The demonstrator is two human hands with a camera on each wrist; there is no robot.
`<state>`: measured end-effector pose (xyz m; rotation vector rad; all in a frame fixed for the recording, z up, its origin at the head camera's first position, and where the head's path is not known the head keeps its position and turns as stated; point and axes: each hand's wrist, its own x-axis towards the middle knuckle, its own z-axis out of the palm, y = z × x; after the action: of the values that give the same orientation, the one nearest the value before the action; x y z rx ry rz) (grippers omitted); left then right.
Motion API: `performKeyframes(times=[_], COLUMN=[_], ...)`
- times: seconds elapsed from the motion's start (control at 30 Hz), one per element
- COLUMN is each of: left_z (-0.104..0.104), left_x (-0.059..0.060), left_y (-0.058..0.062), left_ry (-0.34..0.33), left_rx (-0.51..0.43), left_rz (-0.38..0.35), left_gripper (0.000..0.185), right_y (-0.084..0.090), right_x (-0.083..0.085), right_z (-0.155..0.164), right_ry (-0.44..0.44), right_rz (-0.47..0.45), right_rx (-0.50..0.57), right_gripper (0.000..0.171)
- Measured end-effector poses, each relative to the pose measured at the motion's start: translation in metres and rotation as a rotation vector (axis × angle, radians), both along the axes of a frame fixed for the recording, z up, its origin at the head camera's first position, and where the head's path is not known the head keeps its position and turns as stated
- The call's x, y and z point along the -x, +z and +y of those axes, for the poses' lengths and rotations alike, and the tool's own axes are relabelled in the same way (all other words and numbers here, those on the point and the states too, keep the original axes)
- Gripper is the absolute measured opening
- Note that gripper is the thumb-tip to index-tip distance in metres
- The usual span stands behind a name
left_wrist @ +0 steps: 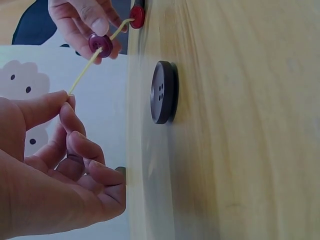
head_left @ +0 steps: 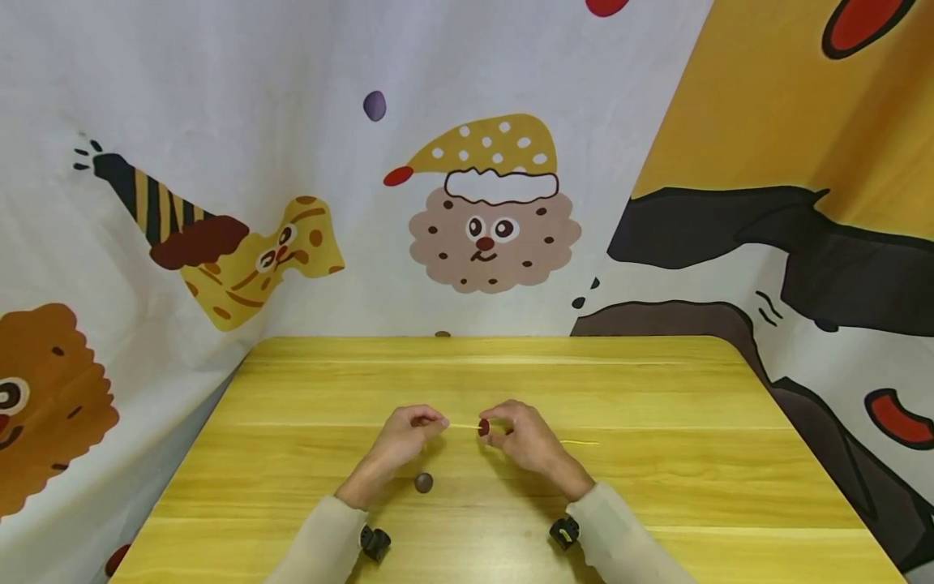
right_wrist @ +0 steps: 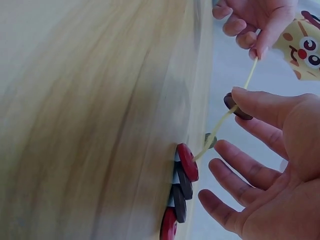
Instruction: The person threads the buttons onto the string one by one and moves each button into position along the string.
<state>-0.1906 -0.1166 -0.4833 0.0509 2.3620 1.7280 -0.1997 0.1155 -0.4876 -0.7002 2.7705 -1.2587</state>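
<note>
A thin yellow string (head_left: 461, 424) stretches between my two hands above the wooden table (head_left: 657, 389). My left hand (head_left: 440, 422) pinches one end of the string (left_wrist: 80, 80) between thumb and forefinger. My right hand (head_left: 487, 428) pinches a dark red button (head_left: 484, 427) threaded on the string. That button (left_wrist: 100, 44) shows close up in the left wrist view and, under my thumb, as a dark button (right_wrist: 237, 106) in the right wrist view. Several red and dark buttons (right_wrist: 181, 192) sit bunched on the string by the table, beneath my right hand (right_wrist: 250, 107).
A loose dark four-hole button (head_left: 423, 483) lies on the table just below my left hand, seen edge-on as a button (left_wrist: 164, 92) in the left wrist view. The string's tail (head_left: 580, 443) trails right. Printed cartoon cloth (head_left: 481, 219) walls the table behind and beside.
</note>
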Motion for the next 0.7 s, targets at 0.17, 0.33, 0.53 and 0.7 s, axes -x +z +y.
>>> performKeyframes(times=[0.17, 0.33, 0.53, 0.7], left_z=[-0.0014, -0.0029, -0.0042, -0.005], left_x=[-0.0001, 0.0011, 0.0013, 0.0013], left_y=[0.0011, 0.0007, 0.0003, -0.0001], left_ry=[0.007, 0.001, 0.0, -0.001], left_rx=[-0.001, -0.001, -0.001, -0.003], left_rz=[-0.004, -0.004, -0.005, -0.003], left_gripper=[0.022, 0.021, 0.021, 0.02], right_y=[-0.0011, -0.0013, -0.0031, -0.004], right_x=[-0.0005, -0.0011, -0.001, -0.0008], right_z=[0.0021, 0.0041, 0.0059, 0.0075], right_ry=[0.002, -0.004, -0.013, -0.018], right_rz=[-0.003, -0.008, -0.028, -0.028], right_rx=[-0.012, -0.025, -0.037, -0.036], right_gripper=[0.031, 0.032, 0.032, 0.03])
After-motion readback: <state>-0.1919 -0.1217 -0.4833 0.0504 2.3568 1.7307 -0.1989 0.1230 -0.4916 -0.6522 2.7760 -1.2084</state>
